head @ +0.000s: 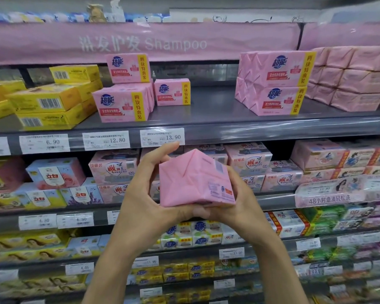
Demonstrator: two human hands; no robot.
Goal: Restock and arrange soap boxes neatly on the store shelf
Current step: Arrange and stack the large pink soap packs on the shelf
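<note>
A: Head view first. Where is the pack?

B: The pink soap pack [195, 178] is in mid-air just below the 13.90 price tag [162, 137]. It is tilted with one corner up and its back print faces the camera. It isn't on any shelf yet.

A: And the hands?

B: Both are on it. The left hand [145, 194] wraps the pack's left face, with its fingers reaching up toward the tag. The right hand [239, 207] cups the lower right corner, its fingers mostly hidden behind the pack. The thumbs meet under the bottom edge, so it's a two-handed clasp.

A: What's above the tag?

B: The grey shelf [206, 119]. Above and left of the tag is a stack of matching pink packs [123, 104]. One single pack [172, 92] stands just above the tag. Above and well right of the tag is a two-high pile [274, 84]. Grey board shows between the single pack and that pile. The yellow soap boxes [48, 102] sit far left of the tag.

A: Which step is this?

B: I'd judge it as carrying and orienting, before placement. The next move probably calls for turning the pack level with its branded front outward. Then it has to be raised past the tag and set down on the grey board beside the single pack, square with its neighbours.
</note>
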